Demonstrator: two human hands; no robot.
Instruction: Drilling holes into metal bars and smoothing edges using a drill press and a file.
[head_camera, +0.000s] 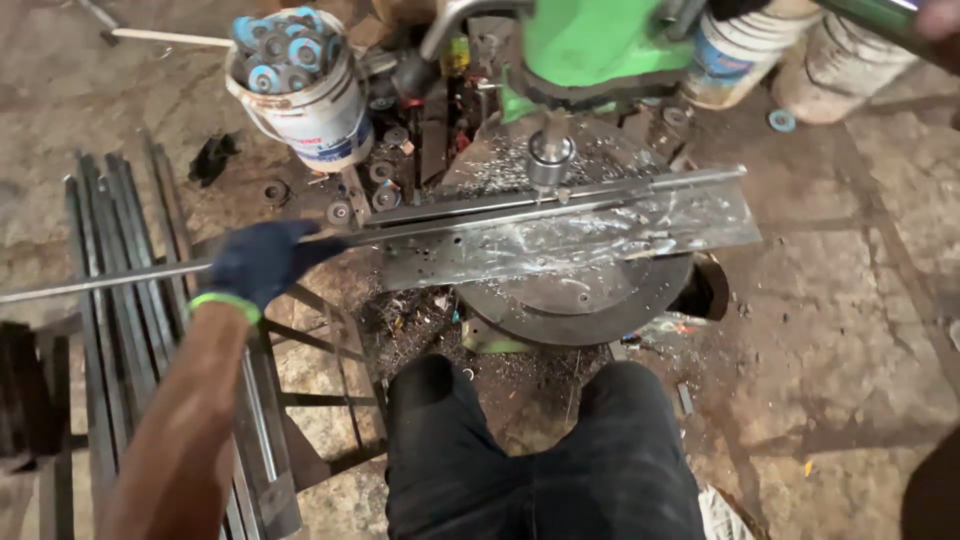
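Our gloved left hand (262, 262) grips a long steel angle bar (560, 215) lying across the round table (590, 300) beneath the green drill press (590, 45); we cannot tell what our right hand (940, 15), barely visible top right, is doing.

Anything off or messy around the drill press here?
Metal shavings litter the round press table and the floor below it. The long angle bar overhangs both sides, steadied only by the gloved left hand. The right hand is barely visible.
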